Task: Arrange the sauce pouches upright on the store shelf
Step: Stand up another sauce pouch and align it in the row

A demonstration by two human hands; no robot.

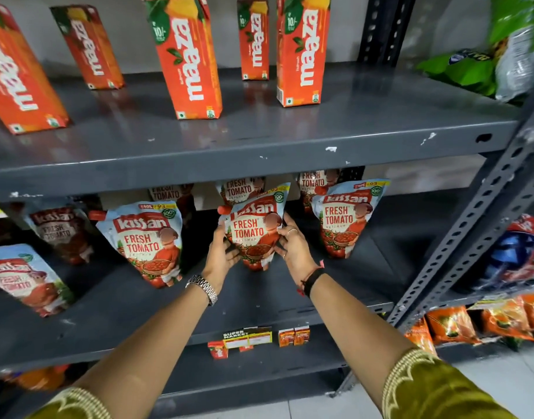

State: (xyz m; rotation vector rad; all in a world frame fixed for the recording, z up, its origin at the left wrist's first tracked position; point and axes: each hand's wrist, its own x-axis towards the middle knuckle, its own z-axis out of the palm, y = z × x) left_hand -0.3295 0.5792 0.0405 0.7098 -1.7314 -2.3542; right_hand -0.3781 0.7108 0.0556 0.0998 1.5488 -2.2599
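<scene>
A Kissan tomato ketchup pouch [253, 228] stands upright at the middle of the grey middle shelf [259, 291]. My left hand [221, 252] presses its left side and my right hand [293, 246] its right side, so both hold it. More pouches stand upright around it: one to the left [144, 237], one to the right [347, 216], a darker one at the far left [61, 228] and one at the left edge [23, 276]. Behind them, further pouches [241, 189] are partly hidden under the upper shelf.
Orange Maaza juice cartons [190, 55] stand on the upper shelf [289, 152]. Green snack bags [462, 68] lie at the upper right. A perforated grey upright [459, 237] bounds the shelf on the right, with blue and orange packets [519, 258] beyond it. Small cartons [293, 335] sit on the lower shelf.
</scene>
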